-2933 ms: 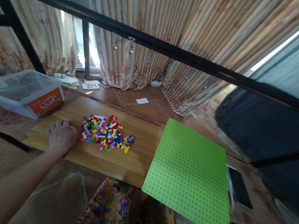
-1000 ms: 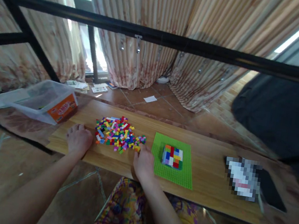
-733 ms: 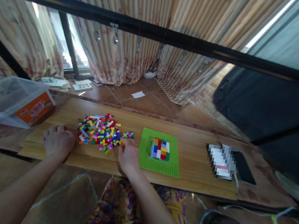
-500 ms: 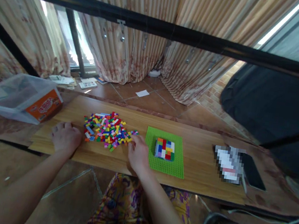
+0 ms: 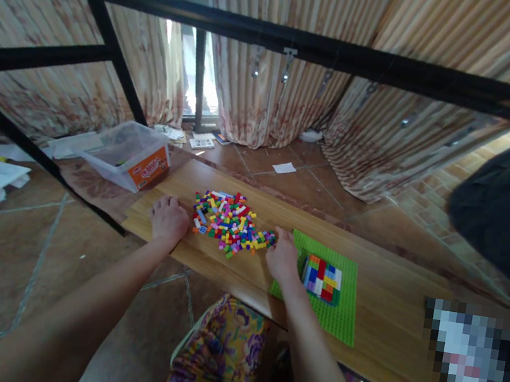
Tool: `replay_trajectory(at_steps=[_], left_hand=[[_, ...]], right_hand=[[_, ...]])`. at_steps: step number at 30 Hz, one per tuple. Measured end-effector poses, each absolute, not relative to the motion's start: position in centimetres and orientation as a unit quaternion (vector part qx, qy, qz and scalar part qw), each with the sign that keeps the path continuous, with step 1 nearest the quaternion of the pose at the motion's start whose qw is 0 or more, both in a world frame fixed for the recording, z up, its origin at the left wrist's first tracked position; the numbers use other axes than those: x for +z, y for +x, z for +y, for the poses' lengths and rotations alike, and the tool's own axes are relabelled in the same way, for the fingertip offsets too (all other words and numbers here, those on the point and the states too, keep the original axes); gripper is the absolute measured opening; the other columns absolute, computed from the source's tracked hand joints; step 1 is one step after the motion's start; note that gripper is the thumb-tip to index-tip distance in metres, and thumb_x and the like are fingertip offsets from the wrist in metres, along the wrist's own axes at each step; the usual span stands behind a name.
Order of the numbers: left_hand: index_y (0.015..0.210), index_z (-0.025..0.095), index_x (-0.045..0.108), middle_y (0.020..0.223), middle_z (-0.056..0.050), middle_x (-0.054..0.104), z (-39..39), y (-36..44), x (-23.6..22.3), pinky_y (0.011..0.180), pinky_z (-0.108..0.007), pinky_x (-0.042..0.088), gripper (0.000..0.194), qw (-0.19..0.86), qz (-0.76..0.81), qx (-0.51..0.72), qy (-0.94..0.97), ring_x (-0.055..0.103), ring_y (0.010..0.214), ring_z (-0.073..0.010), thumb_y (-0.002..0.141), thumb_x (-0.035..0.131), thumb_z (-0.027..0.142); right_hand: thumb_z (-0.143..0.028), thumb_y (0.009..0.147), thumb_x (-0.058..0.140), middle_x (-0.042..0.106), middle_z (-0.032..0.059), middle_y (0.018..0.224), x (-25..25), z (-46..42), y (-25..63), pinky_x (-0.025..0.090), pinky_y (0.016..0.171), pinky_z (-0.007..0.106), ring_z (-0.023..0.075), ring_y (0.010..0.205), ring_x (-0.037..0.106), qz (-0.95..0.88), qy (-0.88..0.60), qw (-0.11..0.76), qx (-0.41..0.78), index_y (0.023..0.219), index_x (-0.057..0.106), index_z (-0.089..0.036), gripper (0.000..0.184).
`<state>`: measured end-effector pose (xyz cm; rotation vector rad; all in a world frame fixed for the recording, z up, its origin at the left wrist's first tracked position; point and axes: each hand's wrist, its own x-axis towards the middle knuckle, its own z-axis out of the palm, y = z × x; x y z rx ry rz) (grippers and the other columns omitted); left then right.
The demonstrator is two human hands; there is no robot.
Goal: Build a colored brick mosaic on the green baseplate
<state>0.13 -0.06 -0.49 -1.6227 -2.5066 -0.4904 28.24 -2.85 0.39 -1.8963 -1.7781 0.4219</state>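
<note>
Right hand (image 5: pixel 282 257) at edge of toy brick pile (image 5: pixel 231 222); left hand (image 5: pixel 168 223) on wooden board (image 5: pixel 386 338). Neither grip can be determined.

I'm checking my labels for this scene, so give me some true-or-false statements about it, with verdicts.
1. The loose pile of small multicoloured plastic bricks lies on the brown wooden board. True.
2. The person's left hand rests on the green square plastic baseplate. False: it rests on the board, left of the pile.
3. The rectangular multicoloured brick block sits on the baseplate. True.
4. The person's right hand is at the pile's right end. True.
5. The clear plastic bin with an orange label stands right of the baseplate. False: it stands left of the pile.
</note>
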Motion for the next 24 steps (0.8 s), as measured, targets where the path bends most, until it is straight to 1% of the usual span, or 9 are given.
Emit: replay_trajectory(at_steps=[5,7,10,13,16,20,24], left_hand=[[0.122,0.012,0.061,0.128,-0.019,0.057,-0.1,0.3,-0.2,0.097,-0.048,0.039,0.042,0.044,-0.831,-0.160,-0.531,0.049,0.118,-0.0338,0.089,0.037,0.021],[0.122,0.012,0.061,0.128,-0.019,0.058,-0.1,0.3,-0.2,0.097,-0.048,0.039,0.041,0.039,-0.831,-0.162,-0.531,0.049,0.118,-0.0339,0.089,0.037,0.021],[0.121,0.011,0.061,0.127,-0.019,0.058,-0.1,0.3,-0.3,0.096,-0.048,0.039,0.041,0.040,-0.829,-0.167,-0.532,0.049,0.118,-0.0340,0.089,0.037,0.021],[0.121,0.011,0.061,0.127,-0.019,0.057,-0.1,0.2,-0.5,0.096,-0.048,0.039,0.041,0.042,-0.827,-0.173,-0.534,0.049,0.118,-0.0340,0.089,0.036,0.021],[0.120,0.011,0.061,0.125,-0.019,0.058,-0.1,0.2,-0.6,0.096,-0.048,0.039,0.041,0.046,-0.826,-0.175,-0.534,0.050,0.117,-0.0341,0.090,0.036,0.021],[0.120,0.011,0.061,0.125,-0.019,0.058,-0.1,0.2,-0.5,0.096,-0.047,0.039,0.041,0.045,-0.827,-0.170,-0.533,0.050,0.117,-0.0340,0.090,0.036,0.021],[0.121,0.011,0.061,0.127,-0.019,0.058,-0.2,0.3,-0.3,0.095,-0.047,0.040,0.041,0.045,-0.830,-0.165,-0.531,0.050,0.117,-0.0341,0.090,0.036,0.021]], right_hand=[[-0.001,0.073,0.043,0.066,0.0132,0.117,-0.6,-2.0,27.3,0.047,0.097,0.038,0.0222,0.103,0.063,-0.651,-0.652,0.331,0.202,0.121,0.063,-0.014,0.053],[-0.003,0.075,0.044,0.067,0.0116,0.116,-0.9,-1.8,26.9,0.051,0.093,0.037,0.0193,0.096,0.066,-0.636,-0.632,0.367,0.250,0.122,0.062,-0.015,0.052],[-0.008,0.077,0.045,0.068,0.0118,0.116,-1.3,-1.5,26.7,0.054,0.086,0.034,0.0167,0.088,0.068,-0.603,-0.593,0.420,0.328,0.123,0.061,-0.015,0.050],[-0.012,0.077,0.047,0.070,0.0123,0.114,-1.6,-1.7,27.1,0.055,0.085,0.036,0.0178,0.089,0.069,-0.574,-0.569,0.466,0.360,0.120,0.062,-0.015,0.045],[-0.018,0.079,0.049,0.071,0.0127,0.111,-1.7,-2.7,27.7,0.054,0.086,0.038,0.0198,0.090,0.069,-0.554,-0.572,0.496,0.346,0.114,0.064,-0.015,0.038],[-0.028,0.082,0.053,0.072,0.0124,0.106,-1.7,-4.9,28.1,0.052,0.087,0.039,0.0220,0.091,0.068,-0.565,-0.599,0.487,0.291,0.105,0.069,-0.015,0.031],[-0.029,0.084,0.050,0.071,0.0104,0.099,-1.5,-6.7,27.5,0.051,0.083,0.036,0.0210,0.087,0.066,-0.603,-0.620,0.440,0.241,0.099,0.070,-0.017,0.028]])
